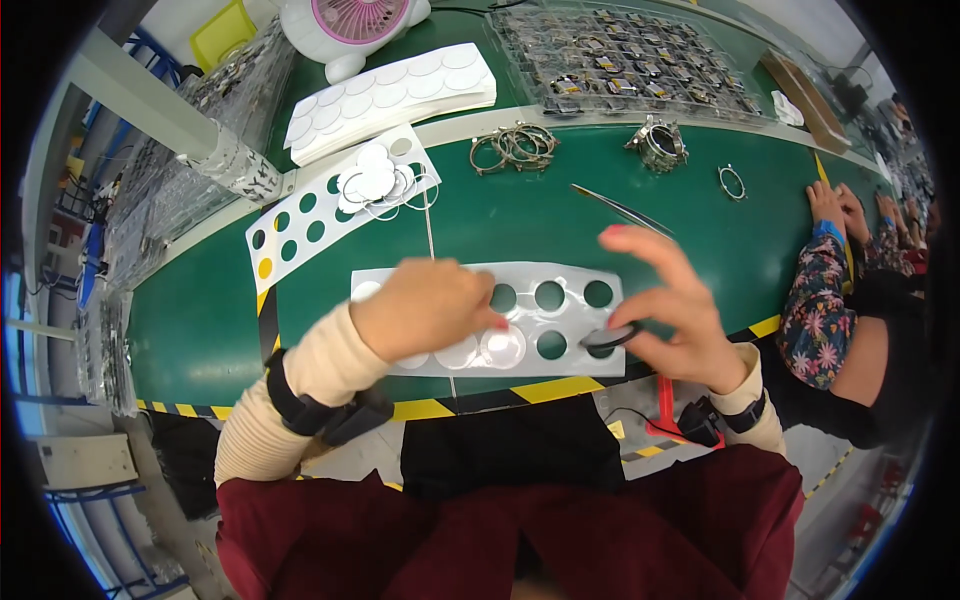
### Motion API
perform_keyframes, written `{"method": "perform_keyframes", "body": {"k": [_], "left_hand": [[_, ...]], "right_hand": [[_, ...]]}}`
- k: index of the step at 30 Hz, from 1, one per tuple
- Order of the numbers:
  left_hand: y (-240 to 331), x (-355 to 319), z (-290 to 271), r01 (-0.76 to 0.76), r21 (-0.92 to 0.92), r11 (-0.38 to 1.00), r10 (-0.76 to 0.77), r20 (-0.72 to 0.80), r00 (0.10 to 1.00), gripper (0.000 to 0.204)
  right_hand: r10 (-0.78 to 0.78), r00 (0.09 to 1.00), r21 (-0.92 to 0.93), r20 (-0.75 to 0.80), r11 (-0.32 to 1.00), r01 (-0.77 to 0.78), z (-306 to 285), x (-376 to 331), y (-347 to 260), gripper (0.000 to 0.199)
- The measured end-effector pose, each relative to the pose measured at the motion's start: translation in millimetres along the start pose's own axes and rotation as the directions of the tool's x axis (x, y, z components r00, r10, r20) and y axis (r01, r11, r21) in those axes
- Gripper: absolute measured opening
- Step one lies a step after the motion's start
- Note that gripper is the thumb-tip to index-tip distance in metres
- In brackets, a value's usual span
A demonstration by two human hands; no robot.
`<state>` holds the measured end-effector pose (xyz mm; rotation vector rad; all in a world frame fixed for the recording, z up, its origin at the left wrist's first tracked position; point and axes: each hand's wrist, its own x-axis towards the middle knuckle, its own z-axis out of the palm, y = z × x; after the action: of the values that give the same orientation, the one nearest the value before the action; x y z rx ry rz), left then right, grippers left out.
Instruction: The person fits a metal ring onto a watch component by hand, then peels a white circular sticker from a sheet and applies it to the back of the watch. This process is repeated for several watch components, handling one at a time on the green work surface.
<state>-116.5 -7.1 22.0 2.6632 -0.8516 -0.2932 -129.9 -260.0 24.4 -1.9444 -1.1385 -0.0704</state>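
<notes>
A white sheet with round cut-outs [575, 320] lies on the green table before me. Some holes on its right show the green below, while pale round stickers [502, 346] still sit in it near the middle. My left hand [425, 308] is over the sheet's left part, its fingers curled in and the tips close to one of these stickers. Whatever those fingertips pinch, if anything, is hidden. Between thumb and finger of my right hand [675, 318] is a thin dark disc [612, 337], tilted over the sheet's right end.
Tweezers [625, 210] lie beyond my right hand. Farther off are metal rings [515, 148], a ring stack [658, 143] and a single ring [731, 182]. A second perforated sheet [290, 215], a stack of sticker sheets [395, 95], a fan [355, 25] and parts trays [620, 60] surround these. A co-worker's arm [815, 300] rests at right.
</notes>
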Motion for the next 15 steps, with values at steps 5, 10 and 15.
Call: {"method": "perform_keyframes", "body": {"k": [5,10,15], "left_hand": [[-7.0,80.9,-40.9,-0.019,0.340,0.940,0.115,-0.266,0.957,0.013],[-32.7,142.7,-24.6,-0.064,0.517,0.853,0.349,-0.475,0.808,0.009],[-33.0,148.0,-19.7,0.071,0.573,0.817,0.231,-0.437,0.869,0.007]], "right_hand": [[0.125,0.989,0.337,-0.084,0.937,-0.090,21.8,-3.1,8.8,0.016],[0.197,0.980,0.488,0.016,0.854,-0.180,44.8,-0.3,22.2,0.012],[0.210,0.977,0.491,-0.042,0.856,-0.163,47.7,0.0,26.2,0.012]]}}
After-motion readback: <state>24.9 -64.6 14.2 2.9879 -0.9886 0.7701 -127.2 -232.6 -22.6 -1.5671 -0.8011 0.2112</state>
